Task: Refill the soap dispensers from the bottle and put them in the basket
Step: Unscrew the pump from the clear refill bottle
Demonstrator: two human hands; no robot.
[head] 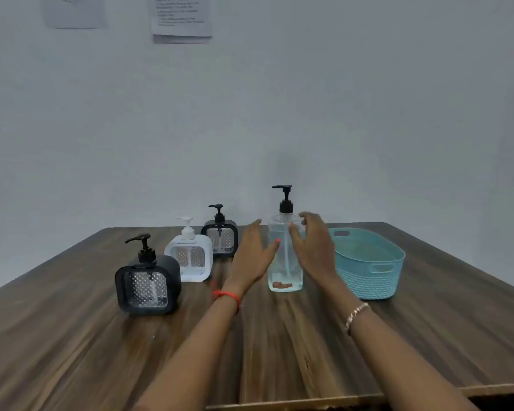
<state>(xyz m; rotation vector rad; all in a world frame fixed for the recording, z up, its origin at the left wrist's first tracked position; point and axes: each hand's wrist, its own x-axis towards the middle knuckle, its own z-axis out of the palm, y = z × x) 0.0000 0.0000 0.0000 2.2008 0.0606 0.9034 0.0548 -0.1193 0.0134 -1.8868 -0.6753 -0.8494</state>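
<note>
A clear refill bottle [285, 262] with a black pump stands upright on the wooden surface [279, 345], near the middle of its far edge. The left hand [251, 253] and right hand [312, 247] flank it, each grip wide with fingers spread; the left thumb touches the bottle's side. A teal basket [368, 280] sits just right of the bottle. To the left, a black dispenser [147, 283], a white dispenser [189, 256] and a second black dispenser [220, 238] stand in a diagonal row toward the far edge.
</note>
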